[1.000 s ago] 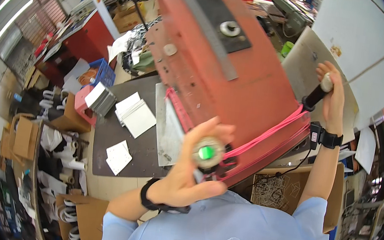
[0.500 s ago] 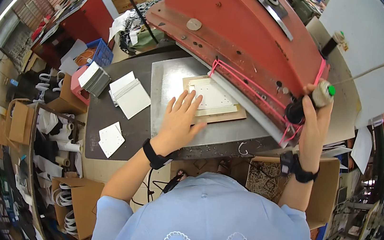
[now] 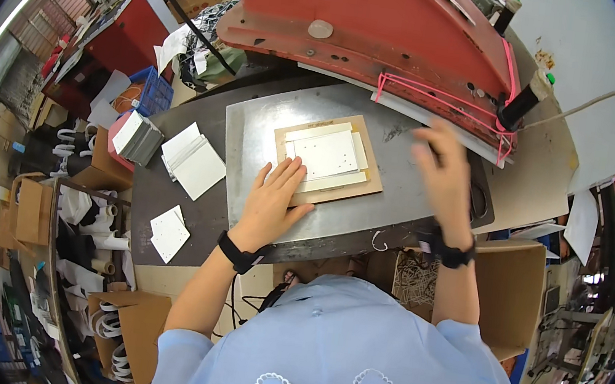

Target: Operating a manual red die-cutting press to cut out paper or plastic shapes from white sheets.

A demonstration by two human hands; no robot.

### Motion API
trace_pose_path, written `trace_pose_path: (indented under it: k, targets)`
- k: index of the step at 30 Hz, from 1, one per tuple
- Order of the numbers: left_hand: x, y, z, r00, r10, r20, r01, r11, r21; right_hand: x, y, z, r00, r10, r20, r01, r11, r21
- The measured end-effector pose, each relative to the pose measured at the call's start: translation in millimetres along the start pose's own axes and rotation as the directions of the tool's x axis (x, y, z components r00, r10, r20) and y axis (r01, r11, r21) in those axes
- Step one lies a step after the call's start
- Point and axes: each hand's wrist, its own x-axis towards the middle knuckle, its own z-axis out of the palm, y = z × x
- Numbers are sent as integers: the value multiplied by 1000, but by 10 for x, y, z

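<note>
My left hand [image 3: 274, 197] lies with fingers stretched over the left edge of a brown board [image 3: 364, 187]. On that board rests a white sheet [image 3: 325, 154] dotted with small holes, framed by pale strips. The board sits on a grey metal plate [image 3: 249, 135]. In the air right of the board, my right hand [image 3: 444, 174] is blurred by motion, its fingers apart and nothing seen in them. Beyond it stands the black handle [image 3: 521, 107] of the red press arm [image 3: 387, 41], with pink cord tied along the arm's lower edge. The hand is apart from the handle.
Left of the plate, stacks of white sheets [image 3: 194, 163] and a few punched white pieces [image 3: 169, 233] lie on the dark table [image 3: 148, 207]. A blue crate [image 3: 152, 92] stands farther left. Cardboard boxes [image 3: 506, 293] flank me near the table's front edge.
My right hand has let go of the press arm's handle and moved left. The red arm has swung back, uncovering the whole board. My left hand stays on the board's edge.
</note>
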Motion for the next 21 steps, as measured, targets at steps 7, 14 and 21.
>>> trace_pose_path:
  k: [7, 14, 21]
  targets:
    - [-21, -28, 99, 999, 11, -33, -11, 1000, 4, -53, 145, 1032, 992, 10, 125, 10, 988, -157]
    - [-36, 9, 147, 999, 14, -51, -13, 999, 31, -78, 144, 1201, 993, 38, 115, -24, 993, -119]
    - [-46, 9, 166, 997, 40, -65, -38, 999, 27, -56, 83, 1202, 986, 84, 145, -72, 994, -88]
